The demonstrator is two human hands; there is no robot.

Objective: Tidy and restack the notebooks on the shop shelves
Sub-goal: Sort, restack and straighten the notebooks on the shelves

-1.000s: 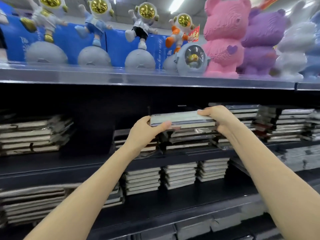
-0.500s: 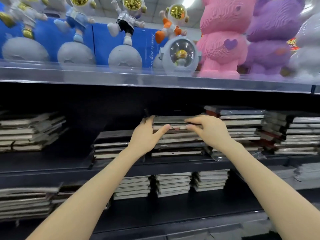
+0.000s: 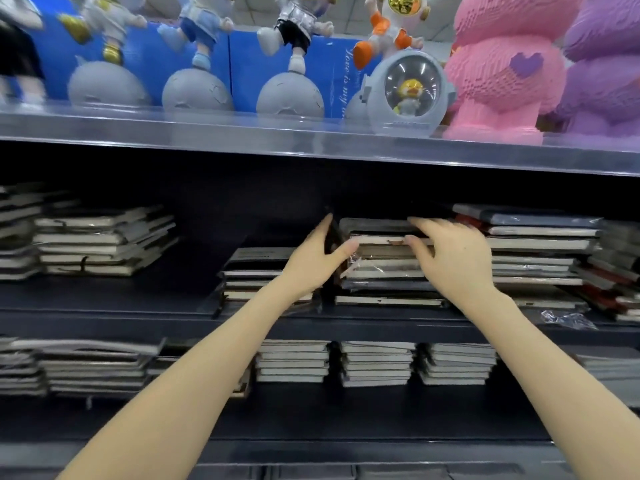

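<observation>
Overhead, toys [image 3: 498, 67] crowd the shelf [image 3: 311, 147]; left hand [image 3: 311, 261] and right hand [image 3: 450, 261] press open-fingered on notebook stack [image 3: 381, 271].

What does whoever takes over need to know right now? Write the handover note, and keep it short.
Left hand: open, flat against the left side of the middle stack, thumb at its front.
Right hand: open, fingertips on the stack's upper front edges.
Done: top notebook lies on that stack.
Left: square this uneven stack, straighten the ragged stacks at far left, pick up the loose wrapper on the shelf.
</observation>
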